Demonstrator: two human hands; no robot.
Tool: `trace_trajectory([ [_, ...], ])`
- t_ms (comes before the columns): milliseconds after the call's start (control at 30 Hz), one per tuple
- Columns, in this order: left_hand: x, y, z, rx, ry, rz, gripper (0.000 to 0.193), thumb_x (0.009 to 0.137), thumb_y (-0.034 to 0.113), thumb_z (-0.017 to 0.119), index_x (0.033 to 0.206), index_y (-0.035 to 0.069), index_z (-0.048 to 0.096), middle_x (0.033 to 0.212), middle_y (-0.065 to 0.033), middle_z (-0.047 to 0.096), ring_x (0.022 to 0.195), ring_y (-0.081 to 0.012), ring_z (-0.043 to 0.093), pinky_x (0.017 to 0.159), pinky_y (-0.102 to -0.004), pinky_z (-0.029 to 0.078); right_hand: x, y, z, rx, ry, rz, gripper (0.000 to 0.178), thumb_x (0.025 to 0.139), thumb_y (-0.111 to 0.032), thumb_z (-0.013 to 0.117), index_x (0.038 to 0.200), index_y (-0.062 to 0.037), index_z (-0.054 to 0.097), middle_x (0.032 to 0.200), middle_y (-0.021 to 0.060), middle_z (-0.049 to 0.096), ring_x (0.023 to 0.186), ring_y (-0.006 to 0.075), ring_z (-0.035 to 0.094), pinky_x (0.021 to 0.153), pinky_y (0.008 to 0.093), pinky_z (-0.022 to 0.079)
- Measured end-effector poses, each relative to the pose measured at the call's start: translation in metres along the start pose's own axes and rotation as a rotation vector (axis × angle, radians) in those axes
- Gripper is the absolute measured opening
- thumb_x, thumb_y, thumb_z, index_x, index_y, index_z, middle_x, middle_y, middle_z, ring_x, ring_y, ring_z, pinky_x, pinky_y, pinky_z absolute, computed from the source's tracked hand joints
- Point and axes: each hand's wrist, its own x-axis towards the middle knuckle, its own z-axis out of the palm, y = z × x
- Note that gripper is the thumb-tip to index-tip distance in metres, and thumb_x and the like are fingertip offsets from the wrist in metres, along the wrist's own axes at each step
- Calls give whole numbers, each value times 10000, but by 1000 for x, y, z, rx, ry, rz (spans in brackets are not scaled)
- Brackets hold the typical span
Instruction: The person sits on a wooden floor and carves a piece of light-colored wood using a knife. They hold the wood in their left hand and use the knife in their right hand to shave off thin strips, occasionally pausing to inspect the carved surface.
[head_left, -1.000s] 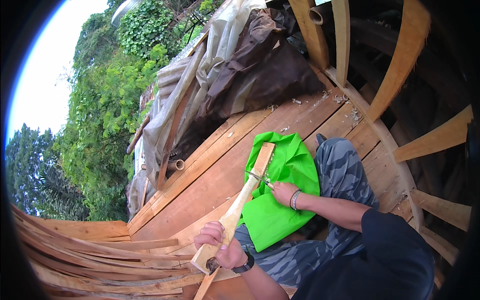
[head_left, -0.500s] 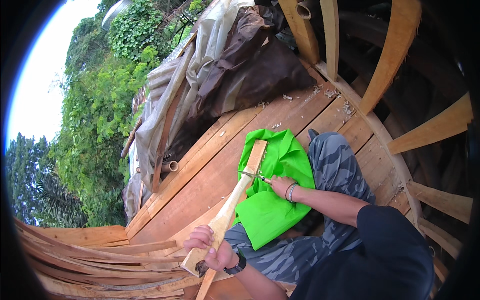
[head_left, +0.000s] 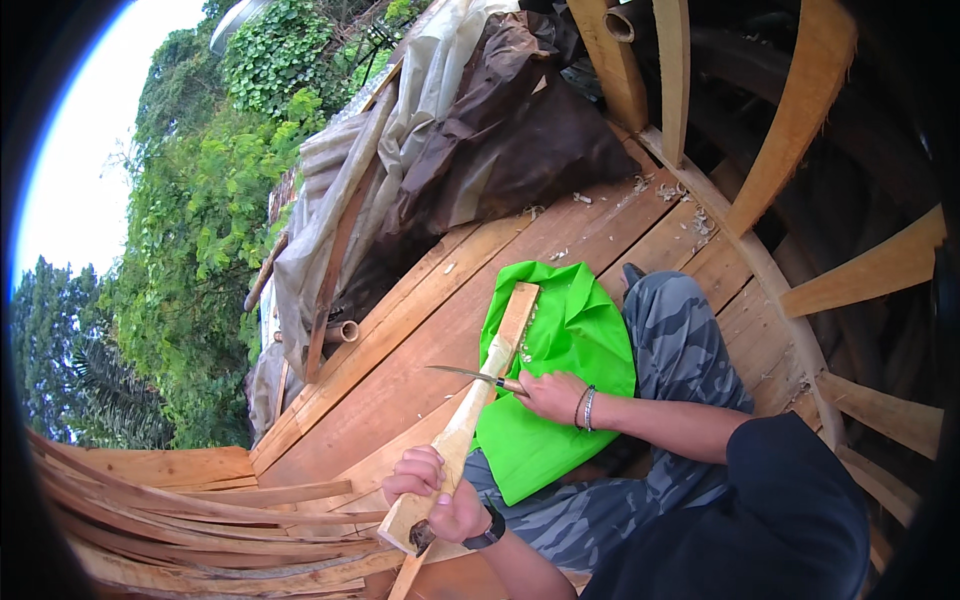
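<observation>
A long pale piece of wood (head_left: 468,412), narrowed along its middle, slants up and away from me to the right. Its wide near end is gripped by my left hand (head_left: 436,492), closed round it beside a dark knot. The far, squared end rests over a bright green cloth (head_left: 575,340) spread on my lap. My right hand (head_left: 553,396) is wrapped round the handle of a knife (head_left: 466,373). The blade lies across the narrow part of the wood and points left. Small pale shavings dot the cloth.
Under me is a plank floor (head_left: 440,315) scattered with shavings (head_left: 700,220). Curved wooden ribs (head_left: 800,110) rise on the right. Long thin strips of wood (head_left: 200,525) lie at lower left. A brown and grey tarp (head_left: 500,140) is heaped at the back beside a tube (head_left: 342,331).
The knife has come down along the wood toward me, and more of its blade shows past the left edge. My left hand and the wood's near end have shifted slightly right.
</observation>
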Motion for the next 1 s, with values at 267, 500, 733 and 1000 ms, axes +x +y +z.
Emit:
trace_trajectory([
  [267, 2, -2, -11, -39, 44, 2, 247, 574, 126, 482, 741, 87, 304, 632, -37, 303, 584, -148, 281, 586, -303, 293, -2, -17, -5, -60, -111, -43, 289, 954, -242, 441, 1163, -50, 493, 840, 169, 631, 644, 325, 652, 554, 458, 535],
  [500, 0, -2, -16, -31, 28, 10, 218, 564, 138, 449, 729, 91, 314, 618, -36, 301, 587, -144, 306, 609, -298, 316, 7, 8, 11, -40, -21, 37, 316, 953, -303, 455, 1182, -92, 513, 718, 169, 619, 604, 338, 641, 535, 465, 527],
  [733, 6, -2, 4, -71, 5, -2, 242, 569, 122, 479, 735, 89, 306, 623, -36, 297, 574, -146, 282, 588, -304, 296, 11, 46, 37, 11, 86, 130, 343, 940, -364, 486, 1006, -29, 514, 680, 186, 642, 592, 365, 643, 539, 504, 512],
  [1000, 9, -2, 15, -53, -7, -24, 238, 567, 126, 467, 739, 89, 306, 631, -39, 296, 586, -147, 288, 598, -300, 303, 5, 66, 38, -126, 94, 127, 317, 933, -295, 487, 1035, 4, 522, 764, 154, 662, 634, 345, 661, 568, 460, 537],
])
